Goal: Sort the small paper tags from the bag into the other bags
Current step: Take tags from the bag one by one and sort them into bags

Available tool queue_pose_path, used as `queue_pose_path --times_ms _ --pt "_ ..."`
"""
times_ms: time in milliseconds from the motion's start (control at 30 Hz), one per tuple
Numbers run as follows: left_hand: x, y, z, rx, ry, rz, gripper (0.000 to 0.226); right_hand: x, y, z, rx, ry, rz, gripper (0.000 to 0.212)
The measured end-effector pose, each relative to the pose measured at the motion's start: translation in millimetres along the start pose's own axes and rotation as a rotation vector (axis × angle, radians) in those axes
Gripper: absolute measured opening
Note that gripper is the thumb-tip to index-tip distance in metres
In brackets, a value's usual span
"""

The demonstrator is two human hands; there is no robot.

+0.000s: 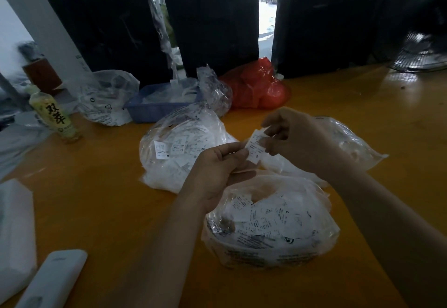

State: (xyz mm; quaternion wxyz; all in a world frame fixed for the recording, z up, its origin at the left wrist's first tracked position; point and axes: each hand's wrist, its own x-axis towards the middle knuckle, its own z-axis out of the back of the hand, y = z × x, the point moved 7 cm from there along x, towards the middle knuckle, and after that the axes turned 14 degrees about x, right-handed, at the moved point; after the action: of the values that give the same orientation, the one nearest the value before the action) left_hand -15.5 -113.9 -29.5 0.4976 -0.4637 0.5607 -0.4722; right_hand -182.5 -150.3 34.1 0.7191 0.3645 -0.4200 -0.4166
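Both hands are raised above the orange table (96, 198), meeting over the bags. Left hand (217, 169): thumb and curled fingers pinch the lower left edge of a small white paper tag (254, 147); palm faces partly up. Right hand (297, 138): thumb and forefinger pinch the same tag at its upper right corner; remaining fingers curled loosely. Tag is held tilted between the two hands, off the table, printed side to the camera, with the letter "S" legible near its lower end.

Directly below both hands, nearest the person: an open clear bag of tags (268, 225), many loose white tags visible inside. Just beyond the left hand: a second clear bag (174, 148), also filled with tags; "M" and "XS" readable on two of them. Beneath and beyond the right wrist: a third clear bag (350, 143), contents too blurred to read.

Further beyond the hands: blue tray (154, 111), red plastic bag (256, 89). Far to the left of the left hand: yellow drink bottle (56, 116), upright.
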Motion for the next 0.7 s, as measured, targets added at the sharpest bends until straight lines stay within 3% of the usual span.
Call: queue_pose_path --times_ms 200,300,367,533,600,700 --pt "-2 -3 0 -0.02 0.0 0.001 0.015 -2 4 -7 -0.04 0.03 0.085 0.021" --pt "-2 -5 0 -0.049 0.0 0.006 0.027 -3 6 -14 -0.01 0.053 0.093 0.005" --pt "-2 -6 1 -0.071 0.006 0.007 0.037 -5 10 -16 0.03 0.08 0.081 0.009" --pt "-1 -3 0 -0.095 0.029 0.026 0.033 -7 7 -18 -0.036 0.16 0.046 0.007" --pt "-1 -4 1 -0.006 0.013 0.006 0.033 -6 6 -16 -0.059 0.135 0.05 0.007" --pt "-4 -14 11 0.372 -0.119 -0.157 0.031 -4 5 -9 -0.037 0.039 0.035 0.008"
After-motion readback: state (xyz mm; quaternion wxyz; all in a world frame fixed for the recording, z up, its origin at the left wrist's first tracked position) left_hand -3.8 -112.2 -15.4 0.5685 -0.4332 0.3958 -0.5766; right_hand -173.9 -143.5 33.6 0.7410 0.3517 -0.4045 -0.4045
